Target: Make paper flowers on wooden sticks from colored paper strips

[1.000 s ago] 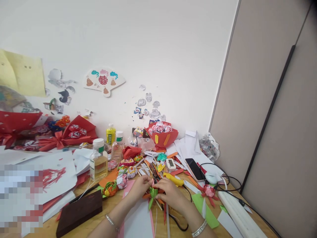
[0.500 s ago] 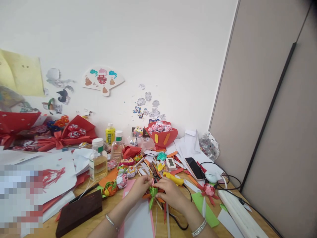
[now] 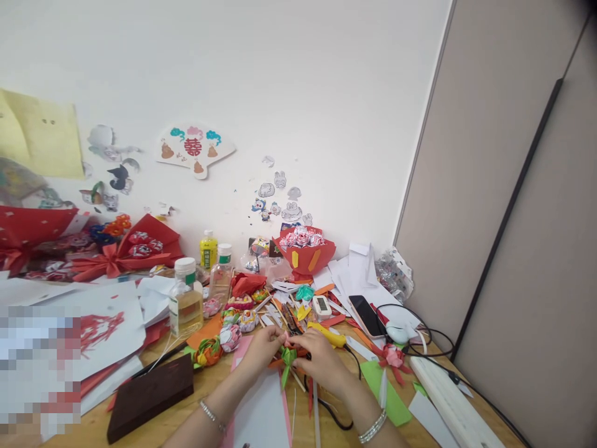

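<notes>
A small paper flower with a pink top and green paper leaves is between my hands, low at the centre of the view. My left hand is closed, its thumb and fingers pinching the pink part from the left. From the right, my right hand is closed on the same flower, fingers at the pink top and thumb by the green. Beneath them lie orange paper strips and thin sticks, partly hidden. A yellow glue gun lies just behind my right hand. White paper on a pink sheet is under my left forearm.
Left of my hands are finished paper flowers, bottles and a dark brown block. A red-wrapped bouquet stands at the wall. To the right are a phone, green paper, black cables and a white power strip.
Both hands stay in nearly the same place on the flower. The fingers have shifted slightly around its pink top, and the view has moved a little.
</notes>
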Tool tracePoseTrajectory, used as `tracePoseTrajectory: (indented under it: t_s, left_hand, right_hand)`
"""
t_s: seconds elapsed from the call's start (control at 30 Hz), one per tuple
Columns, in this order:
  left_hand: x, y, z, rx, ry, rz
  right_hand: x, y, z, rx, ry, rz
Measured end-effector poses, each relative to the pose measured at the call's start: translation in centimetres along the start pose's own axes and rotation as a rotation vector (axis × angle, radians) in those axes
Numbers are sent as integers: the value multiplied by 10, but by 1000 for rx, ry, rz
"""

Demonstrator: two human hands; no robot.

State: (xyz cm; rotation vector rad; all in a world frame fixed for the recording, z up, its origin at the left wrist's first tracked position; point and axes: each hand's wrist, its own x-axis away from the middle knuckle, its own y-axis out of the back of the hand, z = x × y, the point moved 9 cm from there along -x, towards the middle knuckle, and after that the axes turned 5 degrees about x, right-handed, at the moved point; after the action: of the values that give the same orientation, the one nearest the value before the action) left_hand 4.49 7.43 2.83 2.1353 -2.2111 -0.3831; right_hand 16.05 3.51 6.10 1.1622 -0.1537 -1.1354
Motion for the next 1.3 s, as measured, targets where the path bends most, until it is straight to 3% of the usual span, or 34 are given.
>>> tracePoseTrajectory:
  t_s: [0.43,0.7,0.83,0.93,1.03,1.13,1.3]
  left_hand:
    - [0,4,-6,88,2,-37]
    - [3,1,-7,24,-25,-49]
    - [3,-1,-8,130,-21,-27]
    - [1,1,-11,224,-44,-20]
    - [-2,4,-14,275,-90,-32]
    - [0,7,-20,260,-142,-60]
    - [8,1,-28,96,-188,-45]
  right_hand:
    - [-1,9,1,-32,-10,-23]
    - [-1,8,2,-97,-22,8]
    - [-1,14,-2,-204,-24,-67]
    - [0,27,-15,-323,-54,-246]
    - [1,30,-43,-521,-180,-393]
    - [-3,16,-61,-680,-252,-357]
    - [-6,7,-63,-650,-253,-307]
